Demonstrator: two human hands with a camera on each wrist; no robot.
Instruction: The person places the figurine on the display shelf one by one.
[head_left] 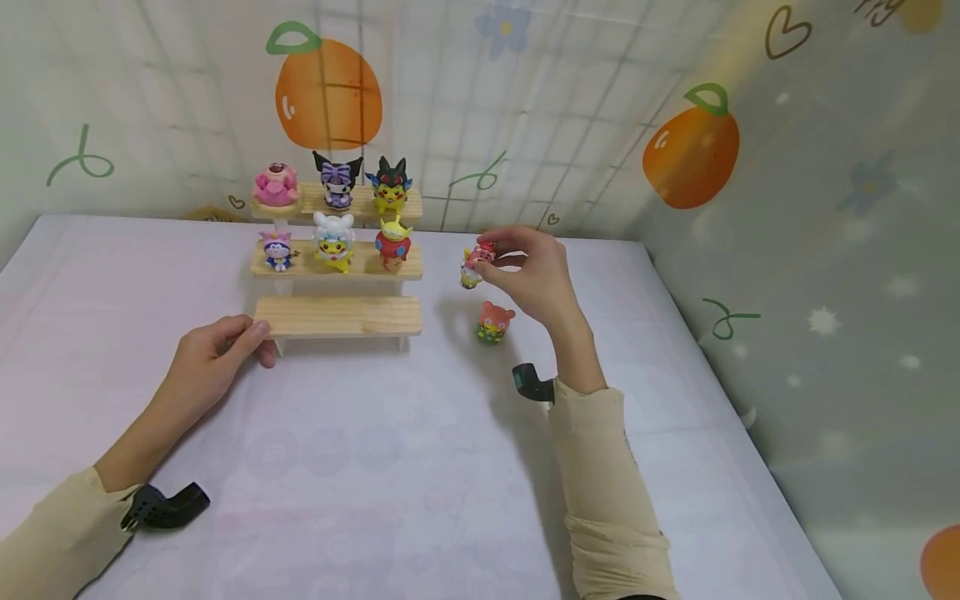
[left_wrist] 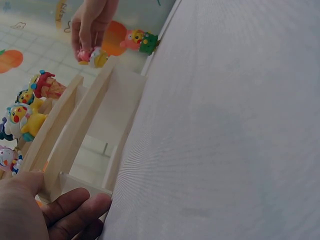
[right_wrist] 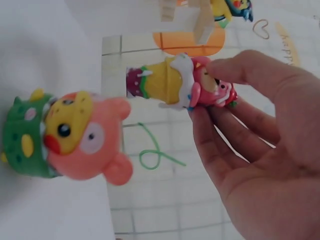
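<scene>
My right hand (head_left: 536,271) pinches a small figurine (right_wrist: 177,82) by its pink top, above the table right of the stand. The right wrist view shows its yellow cone-like middle, white drips and purple end. Below that hand, a pink-hooded figurine with a green body (head_left: 495,322) stands upright on the table. With thumb and fingers, my left hand (head_left: 213,358) holds the left end of the lowest plank of a three-tier wooden display stand (head_left: 337,317). In the left wrist view its fingers (left_wrist: 75,207) lie beside the stand's white leg.
Three figurines stand on the top tier, among them a black-eared one (head_left: 339,182). Three more are on the middle tier, including a white-hooded yellow one (head_left: 333,242). Behind the white-covered table (head_left: 337,483) hangs a curtain printed with oranges (head_left: 330,96).
</scene>
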